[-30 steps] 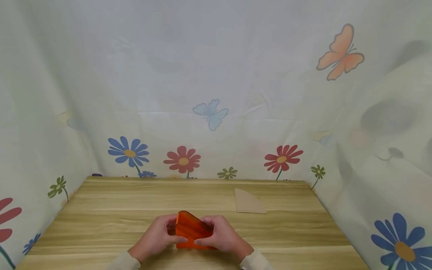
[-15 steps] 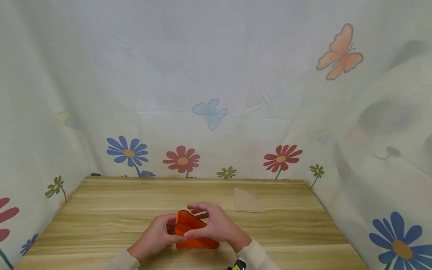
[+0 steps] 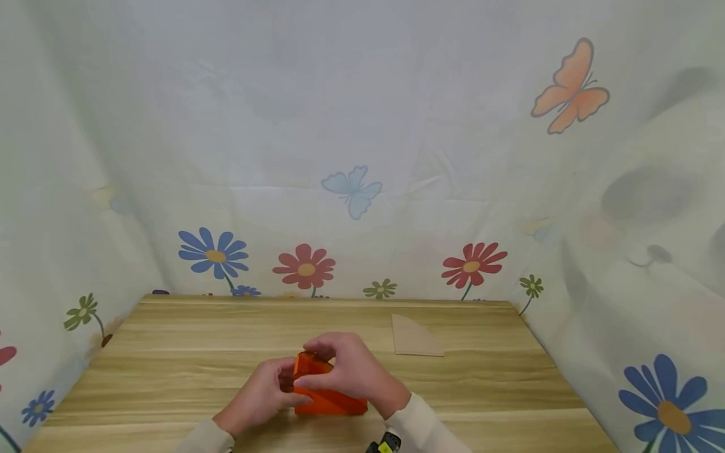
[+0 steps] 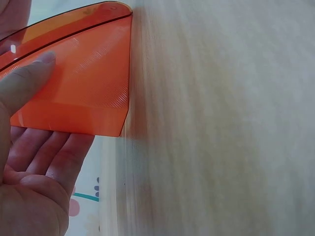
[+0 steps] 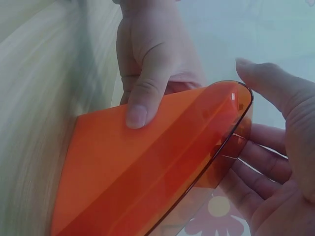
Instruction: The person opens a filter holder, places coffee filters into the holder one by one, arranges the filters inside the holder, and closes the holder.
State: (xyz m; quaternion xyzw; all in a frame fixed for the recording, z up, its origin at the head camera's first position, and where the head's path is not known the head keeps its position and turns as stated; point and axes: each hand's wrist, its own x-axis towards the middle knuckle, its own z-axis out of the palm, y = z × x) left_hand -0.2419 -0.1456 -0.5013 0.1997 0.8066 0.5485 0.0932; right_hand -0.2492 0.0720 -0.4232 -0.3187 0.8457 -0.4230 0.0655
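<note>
A wedge-shaped, see-through orange plastic case [image 3: 331, 402] stands on the table between my hands. A dark line runs along its sloping, rounded upper edge. My left hand [image 3: 257, 397] grips its left end, the thumb pressed flat on the front face in the left wrist view and the fingers behind. Around the case's upper corner my right hand [image 5: 275, 157] is spread. Its thumb [image 5: 268, 81] lies apart from the corner, while its fingers [image 5: 261, 162] extend behind the far wall; I cannot tell whether they touch it.
A tan quarter-circle piece [image 3: 416, 336] lies flat on the wood-grain table [image 3: 481, 377], beyond my right hand. A white curtain [image 3: 396, 126] with printed flowers and butterflies surrounds the table. A black and yellow device [image 3: 387, 443] sits at my right wrist.
My right hand has let go of the case's right end and moved left and up, across its front to the upper left corner. The left hand and case have stayed put.
</note>
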